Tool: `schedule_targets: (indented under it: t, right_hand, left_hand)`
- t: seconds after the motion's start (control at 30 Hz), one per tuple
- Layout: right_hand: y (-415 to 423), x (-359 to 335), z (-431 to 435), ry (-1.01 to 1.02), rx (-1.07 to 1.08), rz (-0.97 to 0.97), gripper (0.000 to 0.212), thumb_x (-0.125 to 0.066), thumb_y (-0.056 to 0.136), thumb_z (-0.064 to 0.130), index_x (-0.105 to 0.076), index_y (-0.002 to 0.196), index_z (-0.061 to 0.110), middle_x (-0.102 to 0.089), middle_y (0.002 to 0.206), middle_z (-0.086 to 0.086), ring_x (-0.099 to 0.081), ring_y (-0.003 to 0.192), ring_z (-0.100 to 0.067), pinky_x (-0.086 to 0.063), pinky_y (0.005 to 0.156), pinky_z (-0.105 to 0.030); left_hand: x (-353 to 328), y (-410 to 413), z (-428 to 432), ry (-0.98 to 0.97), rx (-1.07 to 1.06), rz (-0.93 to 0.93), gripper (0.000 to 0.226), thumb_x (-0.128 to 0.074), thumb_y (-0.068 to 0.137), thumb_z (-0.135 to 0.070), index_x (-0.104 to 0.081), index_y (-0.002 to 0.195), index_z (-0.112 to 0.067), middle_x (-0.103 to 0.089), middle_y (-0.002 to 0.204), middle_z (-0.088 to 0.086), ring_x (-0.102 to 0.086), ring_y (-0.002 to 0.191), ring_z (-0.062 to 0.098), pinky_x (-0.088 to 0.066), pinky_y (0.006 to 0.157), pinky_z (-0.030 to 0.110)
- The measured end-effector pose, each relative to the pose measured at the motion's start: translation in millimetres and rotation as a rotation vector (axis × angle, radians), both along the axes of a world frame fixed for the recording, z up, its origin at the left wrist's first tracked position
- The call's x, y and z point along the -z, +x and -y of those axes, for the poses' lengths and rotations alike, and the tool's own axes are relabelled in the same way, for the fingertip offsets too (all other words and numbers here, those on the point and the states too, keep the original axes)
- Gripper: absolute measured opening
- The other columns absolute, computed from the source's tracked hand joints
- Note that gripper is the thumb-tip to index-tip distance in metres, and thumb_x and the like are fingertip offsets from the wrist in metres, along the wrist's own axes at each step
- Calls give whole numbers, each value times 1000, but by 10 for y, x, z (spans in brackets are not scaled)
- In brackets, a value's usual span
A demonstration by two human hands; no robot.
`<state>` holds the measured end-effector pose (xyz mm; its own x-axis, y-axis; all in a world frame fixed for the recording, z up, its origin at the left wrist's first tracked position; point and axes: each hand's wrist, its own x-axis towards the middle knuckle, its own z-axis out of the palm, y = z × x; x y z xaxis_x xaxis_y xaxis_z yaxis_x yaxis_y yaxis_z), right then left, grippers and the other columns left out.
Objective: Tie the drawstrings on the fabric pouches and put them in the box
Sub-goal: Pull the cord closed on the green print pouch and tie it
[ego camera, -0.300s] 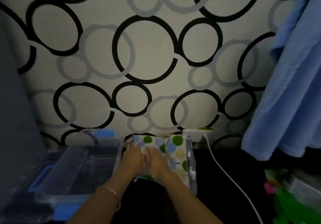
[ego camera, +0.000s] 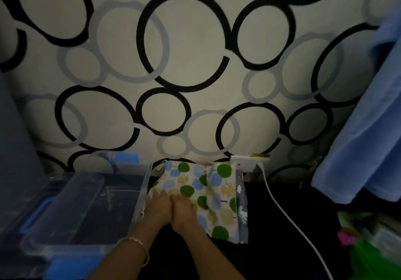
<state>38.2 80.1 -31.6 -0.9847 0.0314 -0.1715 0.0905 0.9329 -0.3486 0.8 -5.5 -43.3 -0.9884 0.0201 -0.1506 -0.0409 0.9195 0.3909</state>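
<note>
pouch: white fabric pouch with green and blue dots (ego camera: 217,192), flat just right of the clear plastic box with blue handles (ego camera: 97,203).
hands: our left hand (ego camera: 157,206) and right hand (ego camera: 184,213) rest on it beside the box; left fingers together, right we cannot tell.
surface: black tabletop (ego camera: 282,232).
room: pale wallpaper with black and grey rings (ego camera: 195,62) behind the box.

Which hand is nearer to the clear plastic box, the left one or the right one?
Left. The left hand lies on the pouch just beside the box wall; the right hand lies beyond it, farther from the box.
</note>
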Motion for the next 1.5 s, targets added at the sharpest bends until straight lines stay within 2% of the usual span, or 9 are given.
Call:
schedule_targets:
  t: [0.33, 0.47, 0.63, 0.77, 0.9, 1.1, 1.2, 1.4, 1.5]
  right_hand:
    - [38, 26, 45, 97, 65, -167, 21, -46, 94, 11, -66, 98, 17, -59, 115, -8, -52, 112, -26, -39, 93, -36]
    - [37, -109, 33, -206, 213, -209, 14, -50, 93, 11, -49, 80, 13, -65, 97, -13, -59, 84, -23, -42, 69, -31]
    - [148, -425, -242, -541, 308, -414, 15, -37, 103, 13, -42, 89, 10, -49, 78, -5, -46, 77, -18, -34, 71, -31]
    - [231, -729, -565, -604, 219, -385, 7, -49, 93, 4, -45, 95, 9, -51, 81, -1, -51, 75, -18, -40, 67, -36]
    - [275, -983, -668, -591, -30, -415, 65, -61, 78, -3, -45, 137, 18, -59, 126, -5, -57, 112, -19, -49, 94, -34]
    - [314, -1573, -744, -819, 252, -606, 20, -49, 98, 9, -65, 109, 4, -69, 101, -7, -65, 94, -21, -53, 88, -28]
    - [409, -1865, -837, -969, 287, -610, 20, -47, 101, 19, -65, 105, 11, -70, 101, -6, -66, 100, -23, -53, 93, -41]
    - [659, -2381, -1011, -1418, 211, -577, 25, -42, 99, 7, -61, 85, 14, -68, 79, -3, -67, 80, -18, -55, 76, -35]
    - [815, -2531, -1012, -1666, 151, -512, 30, -39, 100, 6, -55, 75, 13, -62, 68, -2, -62, 70, -16, -54, 72, -29]
  left_hand:
    - [-45, 178, 48, 124, -50, 85, 71, -42, 91, -49, -25, 149, -11, -28, 153, 17, -32, 138, 33, -32, 112, 43]
    - [-134, 301, 50, 54, -76, -57, 57, -50, 94, -31, -30, 144, -12, -36, 145, 16, -36, 131, 33, -36, 105, 42]
    - [-460, 415, -58, 25, -110, -364, 23, -43, 97, -16, -58, 114, -17, -56, 121, 11, -51, 112, 29, -45, 94, 40]
    - [-876, 358, -131, 537, -54, -386, 15, -54, 92, -9, -67, 97, -11, -69, 99, 10, -63, 91, 24, -53, 79, 36]
    - [-1381, 421, -249, 665, 187, -433, 15, -69, 80, -8, -66, 89, -19, -67, 82, -4, -62, 77, 12, -49, 65, 24]
    - [-1803, 549, -249, 991, 224, -248, 62, -76, 79, -19, -46, 133, -25, -54, 126, -2, -53, 114, 14, -49, 92, 28]
    - [-1782, 644, -70, 704, 409, -81, 92, -79, 78, -25, -22, 150, -23, -33, 145, -10, -35, 129, 11, -36, 103, 21]
    - [-1759, 681, 114, 520, 280, -327, 27, -52, 91, -6, -65, 78, -25, -67, 81, 0, -63, 78, 19, -53, 72, 37]
    - [-1912, 756, 103, 777, 239, -211, 13, -53, 92, -14, -61, 88, -23, -67, 91, 2, -66, 87, 22, -54, 80, 45]
